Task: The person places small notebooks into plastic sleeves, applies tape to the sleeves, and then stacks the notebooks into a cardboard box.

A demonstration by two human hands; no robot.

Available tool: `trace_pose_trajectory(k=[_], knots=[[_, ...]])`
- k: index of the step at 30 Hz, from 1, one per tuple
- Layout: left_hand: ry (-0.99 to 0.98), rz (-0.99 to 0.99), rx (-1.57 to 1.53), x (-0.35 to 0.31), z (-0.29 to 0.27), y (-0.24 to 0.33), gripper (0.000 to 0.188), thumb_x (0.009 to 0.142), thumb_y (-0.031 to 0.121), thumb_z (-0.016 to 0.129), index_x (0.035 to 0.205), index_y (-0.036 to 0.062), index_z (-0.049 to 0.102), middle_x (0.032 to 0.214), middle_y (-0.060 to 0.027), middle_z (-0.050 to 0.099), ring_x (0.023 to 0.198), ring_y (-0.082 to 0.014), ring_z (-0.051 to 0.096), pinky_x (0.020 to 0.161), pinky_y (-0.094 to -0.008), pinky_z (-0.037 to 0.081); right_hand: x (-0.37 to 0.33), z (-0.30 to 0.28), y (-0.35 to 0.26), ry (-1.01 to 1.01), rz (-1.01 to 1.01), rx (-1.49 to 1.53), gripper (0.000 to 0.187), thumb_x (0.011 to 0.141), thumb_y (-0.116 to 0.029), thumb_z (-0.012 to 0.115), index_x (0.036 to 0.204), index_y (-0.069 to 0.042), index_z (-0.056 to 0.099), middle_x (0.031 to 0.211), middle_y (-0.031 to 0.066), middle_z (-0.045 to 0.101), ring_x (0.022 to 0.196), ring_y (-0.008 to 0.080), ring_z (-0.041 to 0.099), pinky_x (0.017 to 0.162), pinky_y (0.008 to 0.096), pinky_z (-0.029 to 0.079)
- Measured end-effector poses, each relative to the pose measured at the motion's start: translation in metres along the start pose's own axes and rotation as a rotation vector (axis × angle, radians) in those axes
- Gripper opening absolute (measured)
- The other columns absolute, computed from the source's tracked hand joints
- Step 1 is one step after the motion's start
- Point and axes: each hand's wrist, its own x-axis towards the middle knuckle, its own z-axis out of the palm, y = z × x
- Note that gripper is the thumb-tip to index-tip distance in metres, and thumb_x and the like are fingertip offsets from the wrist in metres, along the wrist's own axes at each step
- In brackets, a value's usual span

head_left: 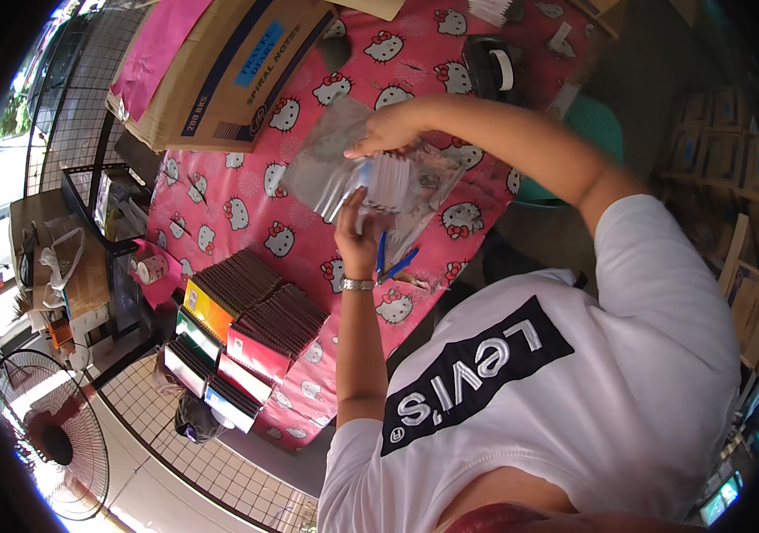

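A clear plastic bag (pixel 317 169) lies on the pink table, with a stack of white, ridged-looking pieces (pixel 390 182) in or under its film; I cannot tell which. My right hand (pixel 390 130) reaches across from the right and bends over the stack's far side, its fingers closed on the plastic. On the near left side, my left hand (pixel 357 233) pinches the bag's edge beside the stack; a metal-banded watch or bracelet (pixel 357 284) circles that wrist. Just right of this wrist lie blue-handled scissors (pixel 394 264), their blades hidden.
Spiral notebooks with coloured covers (pixel 250 315) stand in rows at the table's near left. A large cardboard box (pixel 228 80) occupies the far left. A black tape dispenser-like object (pixel 488 69) sits at the far right, near a green stool (pixel 594 147). A fan (pixel 52 435) stands lower left.
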Motion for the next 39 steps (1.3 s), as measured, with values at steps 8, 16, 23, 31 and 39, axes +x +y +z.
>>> trace_pose_trajectory(k=[8,16,23,31,39], knots=[[-0.225,-0.465,-1.002,0.026,-0.001,0.008,0.039,0.084,-0.001,0.048,0.121,-0.0018,0.056,0.119,-0.0091,0.059,0.107,-0.0179,0.057,0.096,-0.0299,0.042,-0.052,0.069,0.100,-0.033,-0.207,0.798,0.056,0.090,-0.039,0.055,0.137,-0.009,0.046,0.101,0.0136,0.063,0.083,0.0214,0.062,0.074,0.0347,0.050],[-0.275,-0.279,-0.409,0.043,0.018,0.022,0.028,0.078,0.003,0.068,0.106,0.0029,0.067,0.108,-0.0062,0.063,0.098,-0.0167,0.059,0.084,-0.0282,0.046,-0.022,0.075,0.089,0.546,-0.650,0.165,0.026,0.076,-0.020,0.071,0.101,-0.012,0.070,0.073,0.0041,0.054,0.066,0.0173,0.055,0.059,0.0311,0.043],[-0.197,0.016,0.401,0.036,0.016,0.062,0.019,0.073,0.014,0.076,0.090,0.0087,0.073,0.098,-0.0069,0.064,0.092,-0.0212,0.061,0.071,-0.0316,0.049,-0.045,0.105,0.077,0.742,-0.709,0.105,0.021,0.073,-0.015,0.070,0.090,-0.003,0.068,0.088,0.0086,0.057,0.082,0.0238,0.060,0.075,0.0369,0.049],[-0.252,0.429,0.608,0.013,0.007,0.059,0.035,0.066,0.013,0.079,0.100,0.0081,0.070,0.116,-0.0089,0.059,0.100,-0.0260,0.058,0.083,-0.0378,0.049,-0.057,0.125,0.081,0.913,-0.822,-0.317,0.024,0.071,-0.023,0.074,0.081,-0.004,0.064,0.095,0.0066,0.056,0.099,0.0243,0.051,0.090,0.0361,0.043],[0.007,-0.016,0.210,0.020,0.023,0.051,0.018,0.064,0.007,0.081,0.081,0.0114,0.075,0.108,-0.0037,0.053,0.084,-0.0157,0.053,0.076,-0.0290,0.045,-0.031,0.138,0.062,1.139,-0.459,-0.015,0.017,0.076,-0.020,0.072,0.073,-0.005,0.064,0.100,0.0068,0.057,0.098,0.0277,0.053,0.083,0.0381,0.043]])
